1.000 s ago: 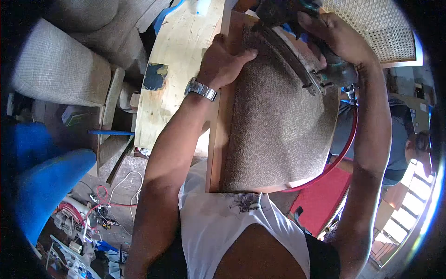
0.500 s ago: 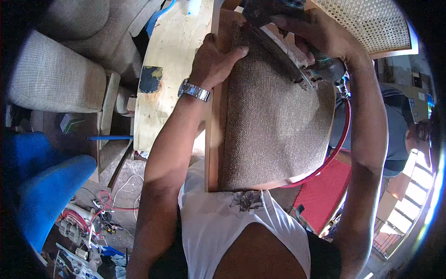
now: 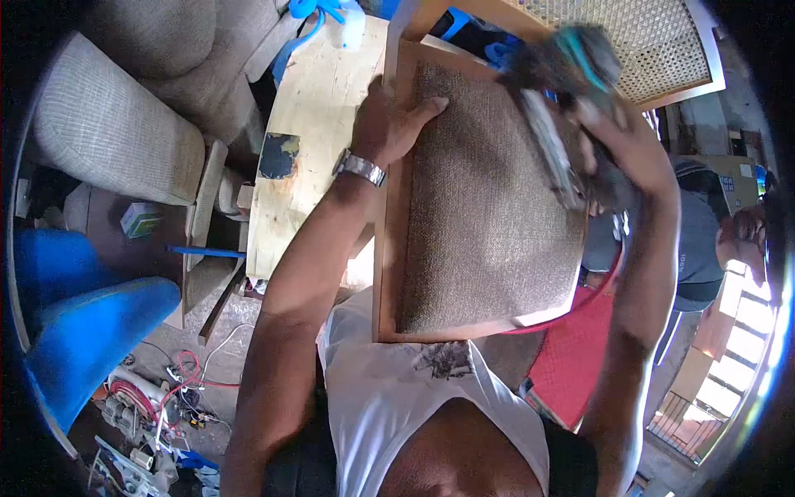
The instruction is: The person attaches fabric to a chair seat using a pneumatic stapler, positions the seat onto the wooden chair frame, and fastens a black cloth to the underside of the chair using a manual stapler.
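Gripping the left rail of a wooden frame [image 3: 387, 248] with the left hand [image 3: 387, 120], partly curled, with the thumb stretched over the face of the brown fabric panel [image 3: 489, 207] and with fingers mostly hidden behind the rail. Wearing a metal wristwatch [image 3: 360, 168] on that same arm. Holding a pneumatic stapler [image 3: 580, 62] in the right hand [image 3: 619, 141], closed around the dark body, both blurred, over the upper right part of the fabric panel. Pointing the stapler's long metal edge downward and slightly right across the view; too blurred to tell whether touching the fabric. Set inside the wooden frame, facing the camera, with the lower edge up against a white shirt [image 3: 373, 381]: that same brown panel. Below and to the right, curving past the panel's lower corner, a red air hose [image 3: 600, 296]. At upper right, beyond the stapler, a cane webbing panel [image 3: 633, 41] in a pale border. Left of the frame, a wooden tabletop [image 3: 315, 91] with a dark patch [image 3: 279, 156]. Farther left, a grey upholstered seat [image 3: 124, 124] and, lower, a blue upholstered piece [image 3: 103, 348] near tangled cables [image 3: 186, 373] on the floor. On the right, a red panel [image 3: 571, 356] and another person [image 3: 700, 224] in grey, leaning over.
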`<control>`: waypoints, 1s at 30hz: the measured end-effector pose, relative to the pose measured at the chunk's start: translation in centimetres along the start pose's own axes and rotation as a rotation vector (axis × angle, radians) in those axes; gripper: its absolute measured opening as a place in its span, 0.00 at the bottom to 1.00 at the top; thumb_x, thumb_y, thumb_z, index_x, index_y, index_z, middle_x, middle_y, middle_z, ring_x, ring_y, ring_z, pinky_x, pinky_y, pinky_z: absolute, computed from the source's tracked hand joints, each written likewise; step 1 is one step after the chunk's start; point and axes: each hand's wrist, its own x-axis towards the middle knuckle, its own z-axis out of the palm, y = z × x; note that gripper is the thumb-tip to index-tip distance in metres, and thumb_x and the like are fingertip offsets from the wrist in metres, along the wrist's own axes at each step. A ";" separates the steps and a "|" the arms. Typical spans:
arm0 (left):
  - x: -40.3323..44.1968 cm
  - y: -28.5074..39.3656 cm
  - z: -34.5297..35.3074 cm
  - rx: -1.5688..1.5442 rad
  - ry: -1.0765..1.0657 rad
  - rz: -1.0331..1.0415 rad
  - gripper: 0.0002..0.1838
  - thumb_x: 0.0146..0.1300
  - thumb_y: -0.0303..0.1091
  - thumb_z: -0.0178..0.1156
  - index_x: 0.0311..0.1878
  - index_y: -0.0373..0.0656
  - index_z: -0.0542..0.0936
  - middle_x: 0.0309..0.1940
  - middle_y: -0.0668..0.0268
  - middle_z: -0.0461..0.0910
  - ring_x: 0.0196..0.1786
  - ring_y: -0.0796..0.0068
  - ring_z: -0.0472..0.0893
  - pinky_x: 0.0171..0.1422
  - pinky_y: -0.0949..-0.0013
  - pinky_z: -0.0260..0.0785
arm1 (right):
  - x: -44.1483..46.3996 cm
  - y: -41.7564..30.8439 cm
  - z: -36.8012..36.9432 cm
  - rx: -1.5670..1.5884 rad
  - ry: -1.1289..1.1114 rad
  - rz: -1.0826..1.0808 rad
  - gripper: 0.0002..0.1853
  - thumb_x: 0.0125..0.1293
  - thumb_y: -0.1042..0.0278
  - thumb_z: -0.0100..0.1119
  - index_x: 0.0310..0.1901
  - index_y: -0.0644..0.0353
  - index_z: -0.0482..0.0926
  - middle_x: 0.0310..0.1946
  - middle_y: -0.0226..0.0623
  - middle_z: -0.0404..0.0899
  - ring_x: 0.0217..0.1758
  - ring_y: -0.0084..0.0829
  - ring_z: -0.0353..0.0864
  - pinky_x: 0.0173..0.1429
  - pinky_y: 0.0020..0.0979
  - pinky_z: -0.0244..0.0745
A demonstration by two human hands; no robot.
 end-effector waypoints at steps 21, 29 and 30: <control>-13.1 11.5 9.6 0.527 -0.929 0.669 0.29 0.66 0.58 0.57 0.60 0.46 0.78 0.61 0.54 0.76 0.68 0.51 0.71 0.71 0.51 0.63 | -38.5 19.2 -9.0 0.395 0.622 0.526 0.28 0.64 0.68 0.67 0.62 0.63 0.67 0.39 0.33 0.80 0.42 0.25 0.77 0.44 0.29 0.73; -1.3 5.1 -3.8 1.505 0.219 0.411 0.22 0.69 0.49 0.53 0.56 0.45 0.81 0.59 0.63 0.79 0.66 0.56 0.72 0.69 0.45 0.58 | -40.5 25.9 -10.8 0.516 0.487 0.416 0.29 0.64 0.78 0.59 0.66 0.63 0.63 0.41 0.35 0.79 0.39 0.26 0.77 0.42 0.31 0.74; -0.5 4.4 -4.6 1.547 0.261 0.324 0.23 0.69 0.50 0.54 0.57 0.44 0.80 0.59 0.61 0.79 0.67 0.55 0.72 0.71 0.46 0.58 | -40.3 26.5 -11.3 0.562 0.473 0.422 0.29 0.64 0.78 0.61 0.65 0.64 0.63 0.41 0.35 0.79 0.37 0.27 0.77 0.41 0.31 0.74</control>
